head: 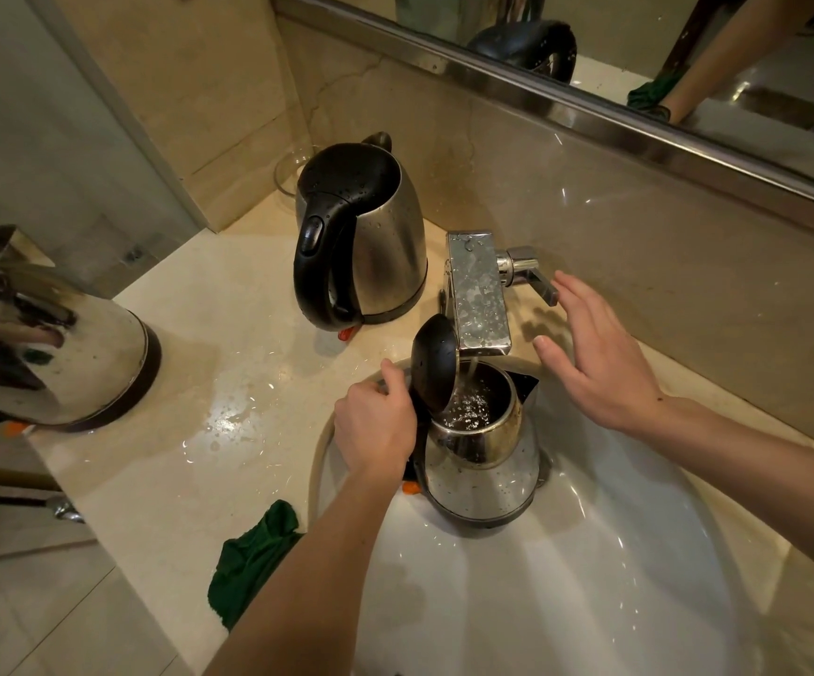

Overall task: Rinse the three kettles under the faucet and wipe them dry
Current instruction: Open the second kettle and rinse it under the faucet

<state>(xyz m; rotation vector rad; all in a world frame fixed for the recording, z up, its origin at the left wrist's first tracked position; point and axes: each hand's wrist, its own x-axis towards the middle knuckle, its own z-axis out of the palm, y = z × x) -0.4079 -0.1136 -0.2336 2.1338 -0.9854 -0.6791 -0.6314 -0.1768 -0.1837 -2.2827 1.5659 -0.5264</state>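
Observation:
A steel kettle (485, 473) with its black lid flipped up sits in the white sink (590, 578), right under the square chrome faucet (478, 290). A thin stream of water runs into it. My left hand (376, 424) grips its black handle. My right hand (595, 353) hovers open, fingers spread, just beside the faucet lever (536, 280). A second steel kettle (361, 231) with a black lid and handle stands shut on the counter behind, beaded with drops. A third shiny kettle (49, 329) stands at the far left edge.
A dark green cloth (249, 563) lies crumpled on the wet beige counter (190, 383) beside my left forearm. A glass bowl (290, 173) sits in the corner behind the second kettle. A mirror with a metal ledge (590, 119) runs along the back wall.

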